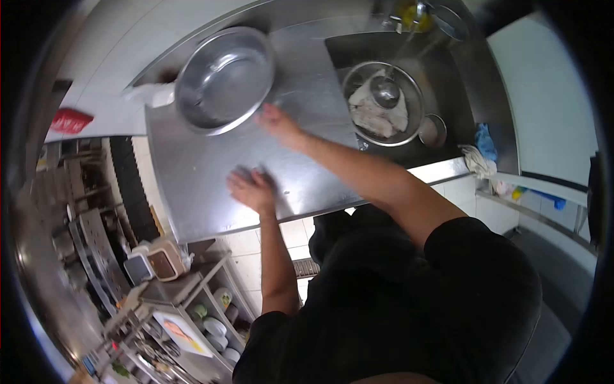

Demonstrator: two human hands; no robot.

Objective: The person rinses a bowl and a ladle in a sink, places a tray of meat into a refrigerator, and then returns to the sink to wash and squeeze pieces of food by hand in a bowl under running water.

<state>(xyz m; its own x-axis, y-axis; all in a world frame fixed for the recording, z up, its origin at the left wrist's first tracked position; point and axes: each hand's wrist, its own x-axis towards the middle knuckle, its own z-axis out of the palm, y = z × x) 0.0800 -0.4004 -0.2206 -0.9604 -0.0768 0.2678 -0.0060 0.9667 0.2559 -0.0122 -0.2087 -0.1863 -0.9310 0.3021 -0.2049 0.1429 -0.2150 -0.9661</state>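
Observation:
A large round steel basin (224, 118) rests at the far left of the steel worktop, with nothing visible inside. My right hand (280, 125) reaches across to it, fingertips right at its near right rim and slightly blurred. My left hand (252, 191) is over the worktop nearer to me, fingers spread and holding nothing. In the sink to the right, a second steel bowl (419, 105) holds pale, flat pieces of what looks like raw meat or fish (374, 118). A round metal ladle or small bowl (385, 93) lies on top of them.
The steel worktop (307, 173) adjoins the sink (448, 83), with a faucet (419, 9) above. A small round container (433, 130) stands beside the sink bowl. Cloths (478, 160) hang at the sink's edge. Shelves with dishes (217, 326) stand below left; a red packet (70, 120) lies far left.

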